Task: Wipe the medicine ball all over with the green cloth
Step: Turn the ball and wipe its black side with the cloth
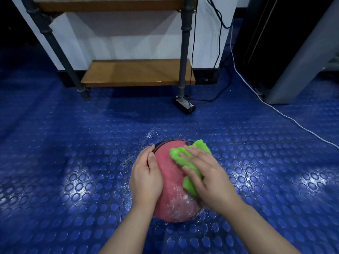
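A red medicine ball (172, 182) with a dark rim at its far side sits on the blue studded floor. White powdery smears show on its near lower part. My left hand (145, 178) lies against the ball's left side, fingers wrapped over its curve, thumb on top. My right hand (207, 173) presses a crumpled green cloth (185, 160) flat onto the ball's upper right, fingers spread and mostly straight. Part of the cloth sticks out beyond my fingertips and below my palm.
Blue studded mat (73, 162) covers the floor, dusted with white specks around the ball. A pipe-frame shelf with a wooden board (135, 72) stands ahead. A black power adapter (184, 105) and cables lie beyond the ball; a white cable (286, 116) runs right. A grey machine (293, 52) stands far right.
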The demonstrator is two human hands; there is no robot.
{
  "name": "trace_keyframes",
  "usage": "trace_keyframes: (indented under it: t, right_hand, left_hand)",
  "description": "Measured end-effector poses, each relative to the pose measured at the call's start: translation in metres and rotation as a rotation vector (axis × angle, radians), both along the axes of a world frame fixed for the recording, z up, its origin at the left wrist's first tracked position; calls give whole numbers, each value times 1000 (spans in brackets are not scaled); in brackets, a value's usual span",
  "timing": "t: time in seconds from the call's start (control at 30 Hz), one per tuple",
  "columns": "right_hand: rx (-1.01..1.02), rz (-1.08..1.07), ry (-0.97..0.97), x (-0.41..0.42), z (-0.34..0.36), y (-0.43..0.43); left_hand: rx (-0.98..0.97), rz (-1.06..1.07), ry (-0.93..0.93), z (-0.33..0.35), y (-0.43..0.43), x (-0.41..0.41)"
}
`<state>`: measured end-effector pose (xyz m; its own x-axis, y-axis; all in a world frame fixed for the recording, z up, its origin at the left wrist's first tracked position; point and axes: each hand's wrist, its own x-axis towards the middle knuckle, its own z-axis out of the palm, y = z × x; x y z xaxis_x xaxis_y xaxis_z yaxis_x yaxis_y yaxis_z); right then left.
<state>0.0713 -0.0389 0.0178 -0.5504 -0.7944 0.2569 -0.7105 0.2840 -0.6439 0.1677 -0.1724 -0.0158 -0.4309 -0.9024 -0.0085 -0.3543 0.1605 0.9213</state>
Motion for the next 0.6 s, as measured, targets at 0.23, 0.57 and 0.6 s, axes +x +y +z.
trace_keyframes:
  t: [0.23, 0.57, 0.6]
  right_hand:
    - [-28, -237, -249, -20, 32, -24]
    - [240, -202, -227, -31, 8, -48]
    - [203, -240, -290, -32, 8, -46]
  left_hand:
    - [-6, -3, -27, 3, 1, 0]
    - [14, -4, -22, 3, 0, 0]
    - [17, -1, -20, 3, 0, 0]
